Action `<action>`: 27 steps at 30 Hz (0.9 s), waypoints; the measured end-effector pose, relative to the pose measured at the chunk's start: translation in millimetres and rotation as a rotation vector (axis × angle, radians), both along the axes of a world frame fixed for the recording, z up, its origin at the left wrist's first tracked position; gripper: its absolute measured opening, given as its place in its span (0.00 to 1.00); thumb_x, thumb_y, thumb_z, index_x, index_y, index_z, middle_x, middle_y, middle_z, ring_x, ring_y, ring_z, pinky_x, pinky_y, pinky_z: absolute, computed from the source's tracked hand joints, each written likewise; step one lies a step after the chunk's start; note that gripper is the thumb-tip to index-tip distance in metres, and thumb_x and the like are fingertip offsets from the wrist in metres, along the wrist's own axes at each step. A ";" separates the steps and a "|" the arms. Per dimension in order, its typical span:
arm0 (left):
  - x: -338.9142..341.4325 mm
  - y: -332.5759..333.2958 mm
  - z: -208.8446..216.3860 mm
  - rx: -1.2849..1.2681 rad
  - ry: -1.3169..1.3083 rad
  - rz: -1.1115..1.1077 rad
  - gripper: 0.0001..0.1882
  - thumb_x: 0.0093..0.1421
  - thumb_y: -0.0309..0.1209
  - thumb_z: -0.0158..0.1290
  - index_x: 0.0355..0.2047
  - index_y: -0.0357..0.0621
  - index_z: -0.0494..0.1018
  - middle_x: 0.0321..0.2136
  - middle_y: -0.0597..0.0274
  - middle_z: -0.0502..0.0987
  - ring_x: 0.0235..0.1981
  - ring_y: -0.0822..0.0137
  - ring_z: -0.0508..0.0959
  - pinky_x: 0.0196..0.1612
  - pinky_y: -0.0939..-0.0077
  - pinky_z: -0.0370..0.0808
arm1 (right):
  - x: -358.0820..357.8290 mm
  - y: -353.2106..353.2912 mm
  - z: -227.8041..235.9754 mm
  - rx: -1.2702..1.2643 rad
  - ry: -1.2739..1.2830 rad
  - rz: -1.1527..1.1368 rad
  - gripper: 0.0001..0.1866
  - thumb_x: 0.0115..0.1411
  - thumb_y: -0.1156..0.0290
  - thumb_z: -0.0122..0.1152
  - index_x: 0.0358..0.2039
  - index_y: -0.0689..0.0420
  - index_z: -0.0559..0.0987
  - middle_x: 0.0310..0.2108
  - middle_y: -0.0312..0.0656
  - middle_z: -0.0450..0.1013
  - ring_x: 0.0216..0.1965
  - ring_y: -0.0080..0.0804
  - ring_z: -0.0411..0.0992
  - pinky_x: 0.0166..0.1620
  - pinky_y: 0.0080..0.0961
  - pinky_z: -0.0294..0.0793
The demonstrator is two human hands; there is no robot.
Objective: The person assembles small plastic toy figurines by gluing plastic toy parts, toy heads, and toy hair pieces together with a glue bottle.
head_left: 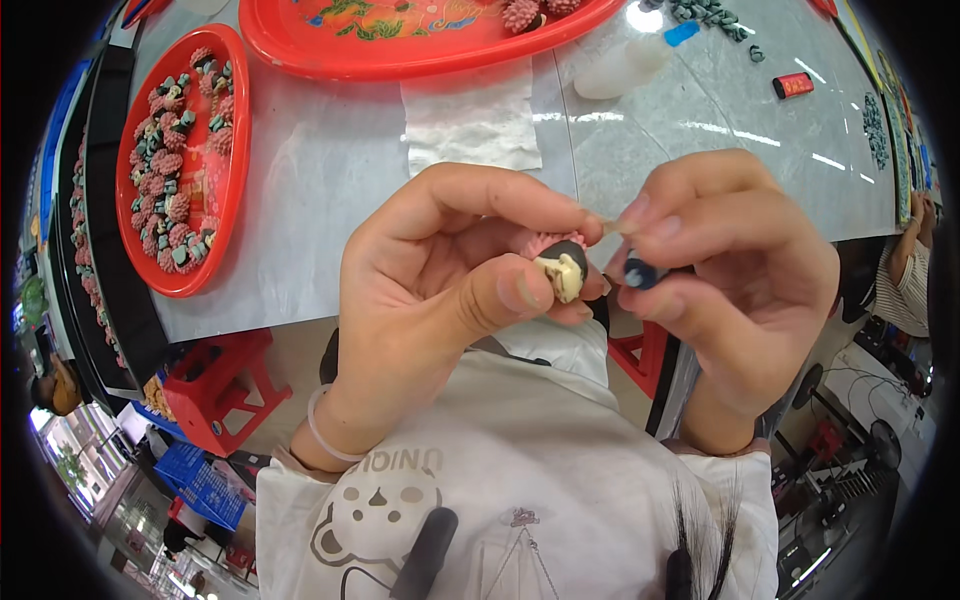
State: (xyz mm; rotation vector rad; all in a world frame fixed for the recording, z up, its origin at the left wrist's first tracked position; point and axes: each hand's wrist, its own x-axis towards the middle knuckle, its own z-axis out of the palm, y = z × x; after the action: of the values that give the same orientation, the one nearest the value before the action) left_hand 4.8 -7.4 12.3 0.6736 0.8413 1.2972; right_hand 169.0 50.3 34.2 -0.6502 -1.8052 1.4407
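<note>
My left hand [410,270] is closed around a small pink, black and cream figurine [566,268], its thumb pressing from the front and the fingers curled behind. To the right of it, my right hand [755,265] pinches a small dark-blue piece with a pale end [640,272] between thumb and fingers. Its upper fingertips also meet a thin tan sliver [610,227] beside my left index fingertip; what this sliver is I cannot make out. Both hands are raised in front of the table's near edge, their fingertips almost touching. The figurine's back is hidden by my fingers.
An oval red tray [180,286] full of similar pink and green pieces lies at the left. A larger red tray [335,68] is at the back, before it a white cloth [470,125]. Farther right are a translucent bottle [620,70], a red cylinder [793,85] and dark-green pieces [705,15].
</note>
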 end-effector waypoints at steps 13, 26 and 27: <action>1.6 -2.7 -3.6 -0.014 0.029 0.040 0.24 0.44 0.43 0.57 0.32 0.37 0.64 0.24 0.65 0.65 0.26 0.76 0.67 0.30 0.86 0.66 | -8.3 -3.3 -8.7 0.445 0.007 -0.104 0.15 0.33 0.86 0.63 0.25 0.65 0.70 0.27 0.52 0.68 0.23 0.30 0.69 0.23 0.17 0.70; -9.1 5.2 0.6 -0.022 0.142 0.069 0.21 0.43 0.35 0.59 0.33 0.34 0.67 0.25 0.62 0.68 0.24 0.75 0.69 0.26 0.86 0.66 | -16.8 -0.2 -13.1 0.681 -0.082 -0.151 0.10 0.36 0.83 0.60 0.23 0.66 0.70 0.26 0.52 0.68 0.22 0.31 0.68 0.20 0.17 0.69; -9.0 5.7 2.2 -0.015 0.153 0.081 0.21 0.43 0.35 0.59 0.33 0.34 0.67 0.25 0.62 0.68 0.24 0.75 0.69 0.26 0.86 0.66 | -17.0 -2.3 -11.9 0.665 -0.115 -0.157 0.10 0.38 0.81 0.60 0.24 0.66 0.71 0.27 0.52 0.68 0.23 0.31 0.68 0.22 0.17 0.69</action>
State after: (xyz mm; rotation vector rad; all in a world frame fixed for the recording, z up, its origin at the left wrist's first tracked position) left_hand -4.1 -1.8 14.5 0.7402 1.0112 1.3226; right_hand 152.0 48.0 22.3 -0.5125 -2.1058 0.6390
